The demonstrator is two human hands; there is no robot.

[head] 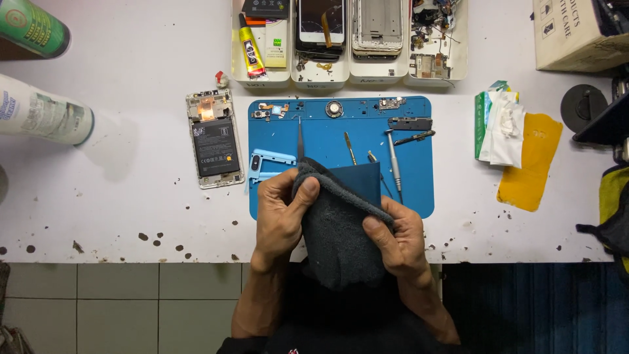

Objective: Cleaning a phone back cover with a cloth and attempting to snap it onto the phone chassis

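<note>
Both hands are observed at the near edge of the tabletop (118,216), closed on one bundle. A dark grey cloth (337,236) is gripped by the left hand (278,213), the thumb pressed onto its upper fold. The right hand (400,239) is closed on the cloth's opposite side, fingers curled over the edge. A flat dark blue panel (359,180) is wrapped within the cloth; only its upper right part is exposed, at 12 o'clock from the right hand. The bundle is held over the near edge of a blue work mat (327,141).

On the mat, at 12 o'clock from the hands, a thin pointed tool (301,139), a screwdriver (393,157) and two smaller drivers are noted, lying well apart from the hands. A light blue phone frame piece (272,164) lies at 11 o'clock, just beside the left hand. Small loose parts are recorded along the mat's far edge.

At 10 o'clock, off the mat, an opened phone body (215,139) with its battery exposed is found flat on the tabletop. At 12 o'clock, white trays (347,75) holding phone parts and a yellow glue tube (251,54) are lined along the far side. At 2 o'clock, a tissue pack (499,124) rests on a yellow sheet (531,170). Two bottles are seen at 10 o'clock, at the left border. Dark specks are scattered across the tabletop.
</note>
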